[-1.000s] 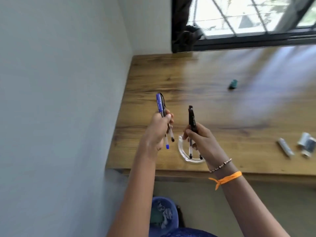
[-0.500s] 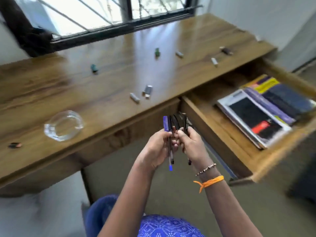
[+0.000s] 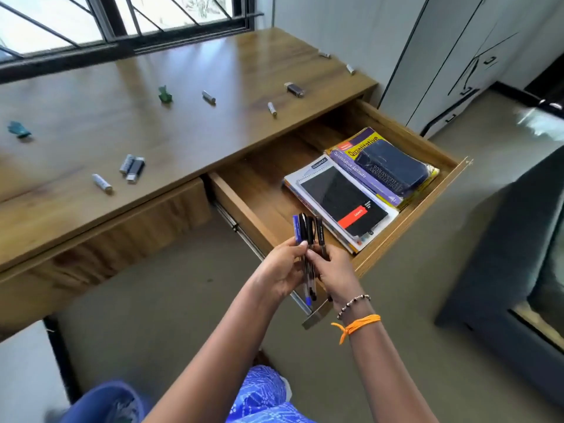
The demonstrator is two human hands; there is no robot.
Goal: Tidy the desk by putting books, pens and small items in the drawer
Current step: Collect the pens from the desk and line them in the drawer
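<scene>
- Left hand (image 3: 282, 271) and right hand (image 3: 334, 274) meet in front of the table (image 3: 213, 71), over the near front corner of the open drawer (image 3: 409, 222).
- Both hands grip one bundle of pens (image 3: 308, 236): fingers and thumbs curl round the barrels, so each grip is closed on the bundle.
- The pens stand about upright, caps up above the fingers, one blue cap at the left and the others black; the tips show below the hands.
- The drawer is pulled out from under the table's right end. Books (image 3: 360, 190) lie stacked in its right half, a black-covered one nearest and a dark blue one on top at the far right; its left half shows bare wood.
- On the table lie small items, well apart: two green bits (image 3: 164, 94) toward the left and middle, three grey sticks (image 3: 131, 166) near the front edge, and more grey sticks (image 3: 272, 108) along the right end.
- A window (image 3: 122, 19) runs along the table's far edge.
- The right wrist wears a bead bracelet (image 3: 354, 305) and an orange thread (image 3: 360, 326).
</scene>
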